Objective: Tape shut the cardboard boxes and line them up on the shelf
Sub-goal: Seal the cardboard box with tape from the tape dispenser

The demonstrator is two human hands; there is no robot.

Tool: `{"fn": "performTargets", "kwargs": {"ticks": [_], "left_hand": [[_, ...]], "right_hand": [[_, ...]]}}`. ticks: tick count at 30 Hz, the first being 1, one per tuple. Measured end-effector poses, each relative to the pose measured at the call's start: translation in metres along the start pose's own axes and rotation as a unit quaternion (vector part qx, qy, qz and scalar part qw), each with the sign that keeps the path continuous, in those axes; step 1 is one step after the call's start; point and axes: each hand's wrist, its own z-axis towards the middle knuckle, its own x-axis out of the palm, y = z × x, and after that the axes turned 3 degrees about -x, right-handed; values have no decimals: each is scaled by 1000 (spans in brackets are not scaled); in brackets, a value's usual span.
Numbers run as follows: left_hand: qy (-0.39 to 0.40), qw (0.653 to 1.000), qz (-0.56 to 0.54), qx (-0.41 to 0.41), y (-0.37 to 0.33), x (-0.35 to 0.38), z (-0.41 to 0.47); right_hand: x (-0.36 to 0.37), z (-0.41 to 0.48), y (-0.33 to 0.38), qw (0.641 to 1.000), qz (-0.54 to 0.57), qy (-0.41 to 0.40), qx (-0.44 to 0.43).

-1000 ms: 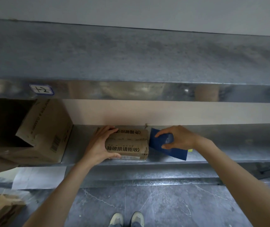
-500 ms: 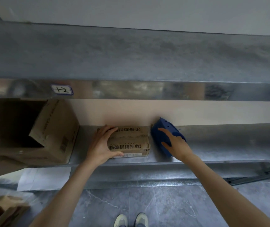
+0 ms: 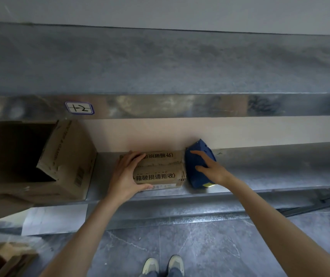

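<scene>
Cardboard box (image 3: 161,168) in curled left hand (image 3: 124,176)

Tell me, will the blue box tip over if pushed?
Probably: the blue box stands tilted on a narrow side, so it looks tippy. The brown box beside it may prop it. Flat fingers of the right hand steady it, so it seems light.

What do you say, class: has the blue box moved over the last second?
Yes. The blue box has been tipped up on edge, swinging leftward to stand beside the brown box, under the right hand.
</scene>
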Motion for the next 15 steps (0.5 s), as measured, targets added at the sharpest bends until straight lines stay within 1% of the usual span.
{"fn": "performTargets", "kwargs": {"ticks": [1, 4, 10, 15], "left_hand": [[0, 1000, 1, 2, 0, 0, 0], [1, 1000, -1, 4, -3, -2, -1], [-8, 1000, -3, 10, -2, -1, -1], [-8, 1000, -1, 10, -1, -1, -1]], "right_hand": [[0, 1, 2, 1000, 17, 20, 9], [-1, 4, 5, 998, 19, 55, 18], [-2, 5, 9, 993, 83, 73, 38], [0, 3, 8, 993, 89, 77, 22]]}}
